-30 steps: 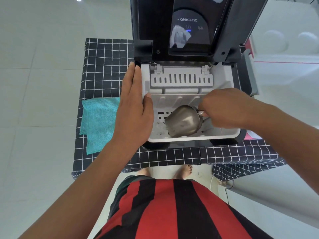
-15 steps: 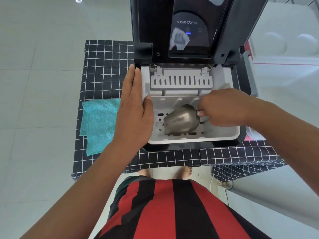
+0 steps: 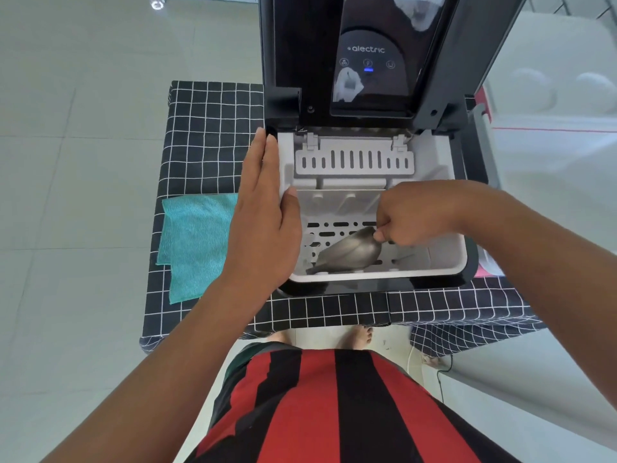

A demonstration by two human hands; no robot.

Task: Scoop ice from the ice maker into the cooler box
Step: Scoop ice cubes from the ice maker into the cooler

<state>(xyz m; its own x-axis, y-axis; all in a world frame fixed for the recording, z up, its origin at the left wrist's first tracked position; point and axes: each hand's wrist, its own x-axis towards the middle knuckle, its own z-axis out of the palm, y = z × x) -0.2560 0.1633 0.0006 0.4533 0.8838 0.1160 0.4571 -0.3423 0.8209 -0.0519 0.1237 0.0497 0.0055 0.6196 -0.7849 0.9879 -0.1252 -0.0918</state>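
A black ice maker point(image 3: 464, 208) stands on a checked table with its lid point(image 3: 367, 55) raised upright. Inside sits a white slotted basket point(image 3: 430, 265). My right hand point(image 3: 417, 215) grips the handle of a metal scoop point(image 3: 350, 253), whose bowl lies low in the basket, mouth toward the front left corner. My left hand point(image 3: 263, 215) rests flat with straight fingers along the machine's left edge, thumb over the basket rim. No ice is plainly visible in the basket. A white cooler box point(image 3: 561, 95) stands to the right, partly out of view.
A teal cloth point(image 3: 193, 242) lies on the checked tablecloth point(image 3: 207, 128) left of the machine. My bare feet point(image 3: 357, 339) show below the table's front edge. Pale tiled floor surrounds the table. A cable runs along the floor at the right.
The scoop has dropped lower in the basket and swung toward the front left corner. My right hand followed it down. My left hand stayed on the machine's left edge.
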